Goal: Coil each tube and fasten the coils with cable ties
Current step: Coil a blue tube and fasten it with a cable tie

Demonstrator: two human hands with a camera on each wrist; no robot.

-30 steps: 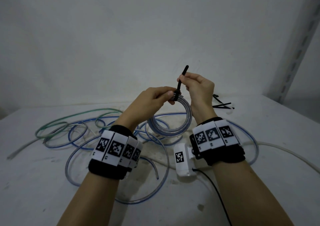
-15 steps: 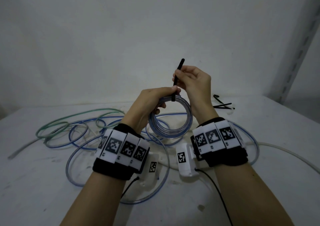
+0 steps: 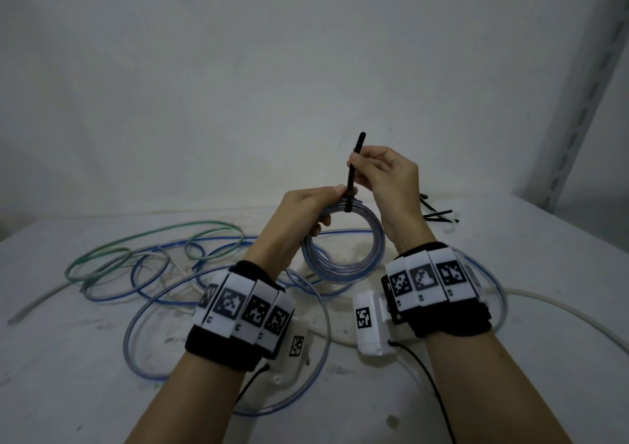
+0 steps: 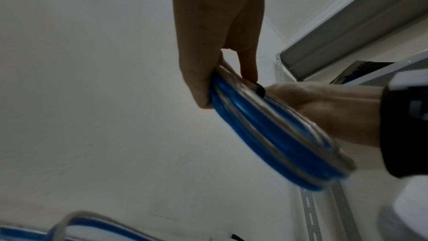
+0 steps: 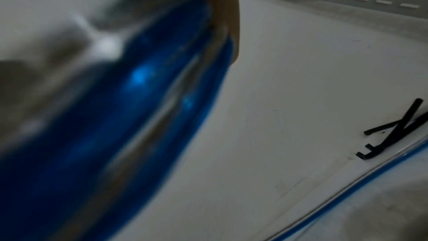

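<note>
A coiled clear-blue tube (image 3: 343, 256) hangs upright above the table, and my left hand (image 3: 316, 205) grips its top between thumb and curled fingers. A black cable tie (image 3: 350, 178) is wrapped round the coil's top, its tail standing straight up. My right hand (image 3: 377, 171) pinches that tail well above the coil. The left wrist view shows the coil (image 4: 266, 131) edge-on with the tie's head (image 4: 260, 90) beside my left thumb. In the right wrist view the coil (image 5: 139, 98) is a blue blur close to the lens.
Loose tubes lie tangled on the white table: green (image 3: 136, 243), blue (image 3: 163, 283) and a white one (image 3: 558, 311) running off right. Spare black cable ties (image 3: 439, 215) lie behind my right hand, also shown as ties (image 5: 393, 131). A slotted metal upright (image 3: 585, 103) stands at right.
My right hand has drawn the tie's tail further up, away from the coil, and more strap now shows below its fingers. The left hand's grip shifted and its wrist rolled slightly.
</note>
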